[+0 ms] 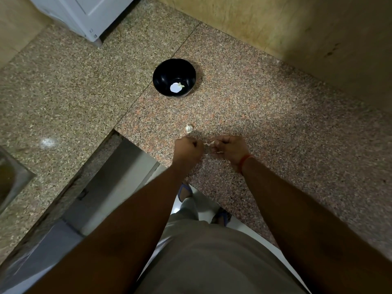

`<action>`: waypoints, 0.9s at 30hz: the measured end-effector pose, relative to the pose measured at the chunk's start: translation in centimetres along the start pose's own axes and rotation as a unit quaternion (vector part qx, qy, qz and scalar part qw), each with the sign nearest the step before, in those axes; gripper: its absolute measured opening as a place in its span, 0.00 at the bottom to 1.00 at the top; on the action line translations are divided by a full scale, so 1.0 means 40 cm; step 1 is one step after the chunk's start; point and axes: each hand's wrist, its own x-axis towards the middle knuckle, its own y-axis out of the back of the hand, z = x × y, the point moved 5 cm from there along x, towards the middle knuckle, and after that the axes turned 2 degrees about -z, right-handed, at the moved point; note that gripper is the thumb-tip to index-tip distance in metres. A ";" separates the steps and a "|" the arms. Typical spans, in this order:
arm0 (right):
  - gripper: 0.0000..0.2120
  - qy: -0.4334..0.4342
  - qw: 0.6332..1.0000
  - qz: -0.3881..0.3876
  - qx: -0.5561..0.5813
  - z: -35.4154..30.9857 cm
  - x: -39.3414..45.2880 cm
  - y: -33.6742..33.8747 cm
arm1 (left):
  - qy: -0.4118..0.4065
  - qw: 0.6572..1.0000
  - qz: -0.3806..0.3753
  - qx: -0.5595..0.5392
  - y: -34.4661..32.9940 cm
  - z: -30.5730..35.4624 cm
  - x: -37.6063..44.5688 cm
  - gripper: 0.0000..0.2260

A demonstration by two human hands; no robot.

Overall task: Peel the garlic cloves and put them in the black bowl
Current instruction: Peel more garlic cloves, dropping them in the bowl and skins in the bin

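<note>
Speckled pink-and-grey granite makes up the counter [265,115] the person is standing at, and from the head camera both forearms reach out over its near edge. The left hand [187,147] is curled into a fist, knuckles up, and the right hand [230,150] is curled the same way just beside it. Between them sits a small pale scrap, a garlic clove [209,143] or its papery skin, pinched at the fingertips of the right hand; the left hand's fingers close toward the same scrap, though what exactly they have hold of is hidden under the knuckles. A thin red thread [244,161] circles the right wrist.

Just beyond the left hand, resting on the stone, is the garlic bulb [188,128], pale and papery, apart from both hands. Farther back, well away from the hands, stands the black bowl [174,77], upright on the counter. In its bottom lies something pale and greenish, a peeled clove [181,85], next to a bright white patch that may be glare.

At the far left a steel sink [12,181] edges into view, and a white appliance [84,15] stands at the back left corner. Below the counter edge, sandalled feet show on a white floor.
</note>
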 end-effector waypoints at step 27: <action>0.03 0.019 1.000 -0.009 -0.011 -0.009 -0.031 -0.016 | -0.141 0.990 0.003 -0.029 0.010 0.055 -0.038 0.09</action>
